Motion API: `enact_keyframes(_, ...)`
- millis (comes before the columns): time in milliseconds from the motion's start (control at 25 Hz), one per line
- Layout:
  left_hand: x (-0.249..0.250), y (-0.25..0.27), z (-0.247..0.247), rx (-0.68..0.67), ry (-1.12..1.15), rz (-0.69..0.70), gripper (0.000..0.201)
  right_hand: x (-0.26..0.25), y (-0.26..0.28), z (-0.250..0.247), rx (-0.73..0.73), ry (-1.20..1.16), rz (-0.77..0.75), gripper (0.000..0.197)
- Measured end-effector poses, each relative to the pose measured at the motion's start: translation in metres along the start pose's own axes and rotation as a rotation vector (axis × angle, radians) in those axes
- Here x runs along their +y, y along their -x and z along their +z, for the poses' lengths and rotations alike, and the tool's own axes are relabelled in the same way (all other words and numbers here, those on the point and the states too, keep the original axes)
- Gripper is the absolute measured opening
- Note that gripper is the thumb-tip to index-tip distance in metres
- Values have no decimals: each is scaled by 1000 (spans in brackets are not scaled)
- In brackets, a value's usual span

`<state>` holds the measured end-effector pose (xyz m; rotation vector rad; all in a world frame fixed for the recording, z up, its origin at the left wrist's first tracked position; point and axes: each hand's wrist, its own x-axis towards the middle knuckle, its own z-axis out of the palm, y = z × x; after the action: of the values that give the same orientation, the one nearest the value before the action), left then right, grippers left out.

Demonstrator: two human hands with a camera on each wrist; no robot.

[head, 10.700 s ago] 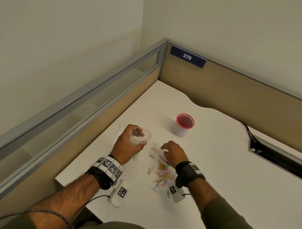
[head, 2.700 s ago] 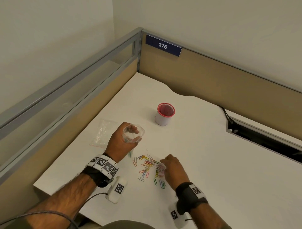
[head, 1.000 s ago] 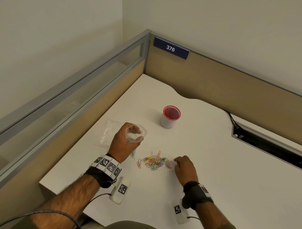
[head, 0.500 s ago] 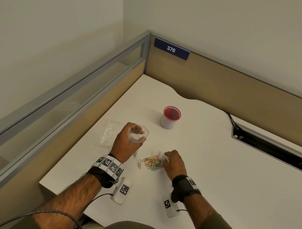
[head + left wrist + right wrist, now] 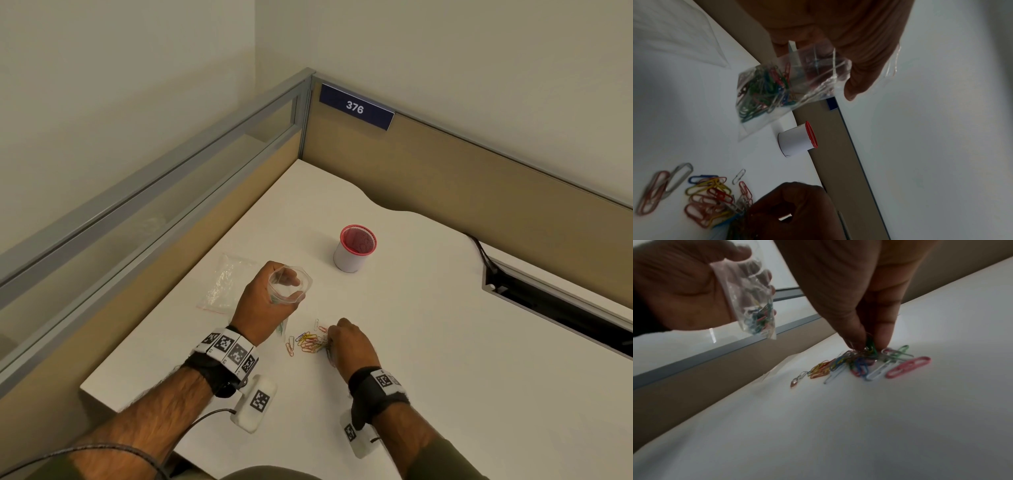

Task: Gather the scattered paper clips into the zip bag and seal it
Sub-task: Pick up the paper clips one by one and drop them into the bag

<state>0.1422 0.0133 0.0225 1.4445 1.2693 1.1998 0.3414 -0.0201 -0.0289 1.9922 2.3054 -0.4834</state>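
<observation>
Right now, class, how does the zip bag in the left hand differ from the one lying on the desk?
The held zip bag hangs upright, mouth open; the flat zip bag lies on the desk. The held zip bag contains coloured paper clips; none show in the flat zip bag. The left hand grips one only. Both are clear plastic.

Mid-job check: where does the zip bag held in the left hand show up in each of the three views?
Head: zip bag at centre left, mouth held open, gripped by the left hand.
Left wrist: upper middle, hanging below the fingers, clips inside.
Right wrist: upper left, against the palm.
Shared landmark: the pile of paper clips on the desk, showing lower left in the left wrist view and right of centre in the right wrist view.
</observation>
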Motion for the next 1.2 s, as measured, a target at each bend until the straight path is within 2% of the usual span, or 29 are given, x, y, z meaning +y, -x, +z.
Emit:
enact_keyframes(120,-1,1,2,-8,4,0,37,13,-2,-9,-6,-147,116,17)
enact_keyframes(280,-4,0,6,-12,-21,-9,37,17,8,-47,163,-520,200,11)
enact_keyframes(400,-5,2,11,-26,-52,-20,36,1,16,-97,321,-730,143,10)
enact_keyframes(560,3,3,18,-52,-108,-11,34,-34,18,-148,437,-850,-37,8)
enact_keyframes(840,1,-5,29,-136,-156,-24,30,-69,12,-145,353,-630,-209,8)
enact_keyframes(960,7,-4,25,-111,-130,-1,34,-53,10,-148,502,-676,-164,9)
enact_keyframes(1040,9,-1,20,-93,-81,-8,34,-24,0,-136,537,-661,-62,10)
enact_keyframes(1120,8,1,16,-81,-53,-8,35,8,-17,-105,414,-555,103,9)
enact_keyframes(1200,5,2,12,-75,-40,-13,35,27,-23,-64,154,-404,204,20)
